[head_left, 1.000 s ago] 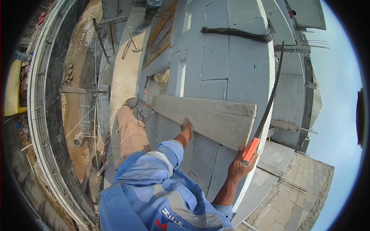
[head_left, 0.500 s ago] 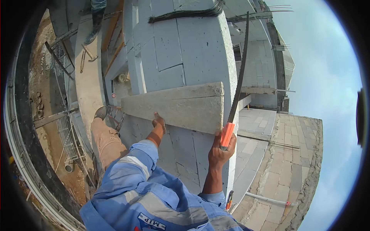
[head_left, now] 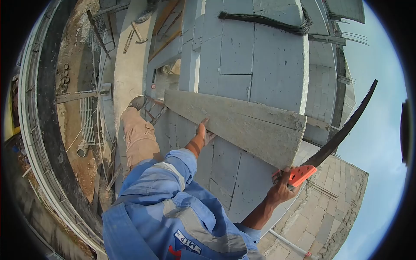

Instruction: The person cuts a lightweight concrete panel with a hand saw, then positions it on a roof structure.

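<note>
A person at a wall of grey blocks (head_left: 277,65), with a long, pale grey slab (head_left: 247,125) set against it; the slab's broad end lies near the wall's edge and its narrower-looking end toward the shoe (head_left: 138,102). The left hand (head_left: 203,132) meets the slab's near edge partway along, its fingers partly spread; I cannot tell whether they pinch it. The right hand (head_left: 281,190) has its fingers wrapped around the orange handle (head_left: 302,174) of a curved, dark-bladed saw (head_left: 345,133), just beside the slab's broad corner; whether it also touches the slab is unclear. The blade points outward, clear of both forearms. Good handling here, in my judgement, means spacing the 2 supports well apart, pressing the slab evenly to the wall and keeping the teeth turned away; a hand shared with a saw steadies poorly. Also shown: 1 bundle of black wire (head_left: 271,22) on the blocks, and 1 hammer (head_left: 138,33) beside pincers (head_left: 128,41) on a pale walkway (head_left: 130,78).
</note>
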